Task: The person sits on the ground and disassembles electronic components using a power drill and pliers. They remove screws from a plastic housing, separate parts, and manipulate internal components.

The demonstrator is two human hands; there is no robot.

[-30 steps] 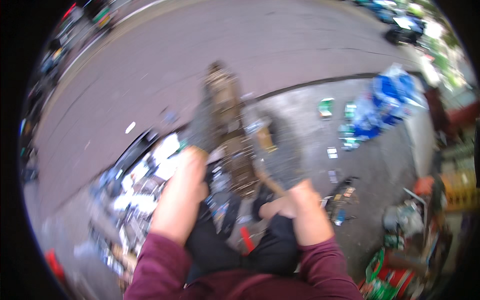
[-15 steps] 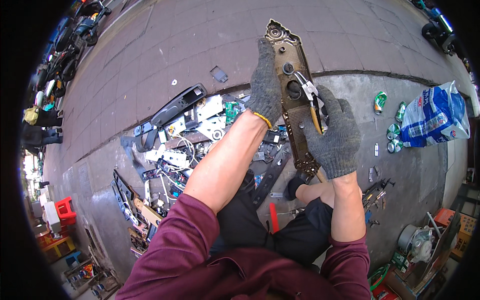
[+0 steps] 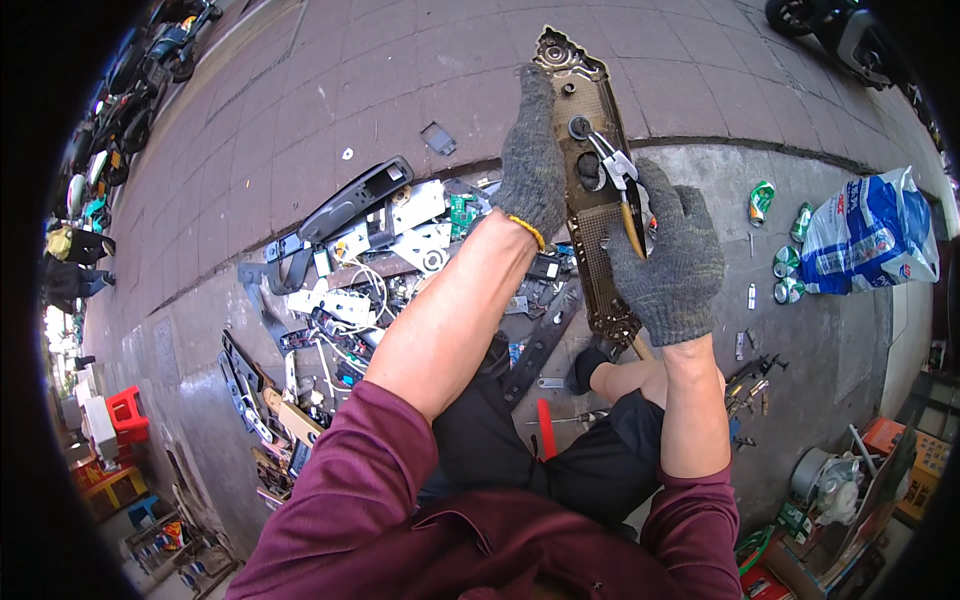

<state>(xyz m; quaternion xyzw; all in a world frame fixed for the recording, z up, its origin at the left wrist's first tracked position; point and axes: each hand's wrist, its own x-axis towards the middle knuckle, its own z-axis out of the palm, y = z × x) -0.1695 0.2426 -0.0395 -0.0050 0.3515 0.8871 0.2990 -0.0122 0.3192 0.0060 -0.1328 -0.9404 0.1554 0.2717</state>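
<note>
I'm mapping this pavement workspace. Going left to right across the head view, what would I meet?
Red plastic stool → pile of dismantled lock parts → left hand → brass door-lock plate → right hand holding pliers → crushed cans → blue-and-white bag.

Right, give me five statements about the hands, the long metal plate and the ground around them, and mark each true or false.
1. Both hands wear grey knit gloves. True.
2. The left hand grips the ornate brass-coloured plate along its left edge. True.
3. The right hand holds a hammer. False: it holds pliers with their tips at a round hole in the plate.
4. The plate lies flat on the pavement. False: it is held up in front of the person, its lower end down near the knees.
5. A blue and white plastic bag lies on the ground to the person's right, with crushed cans beside it. True.
</note>
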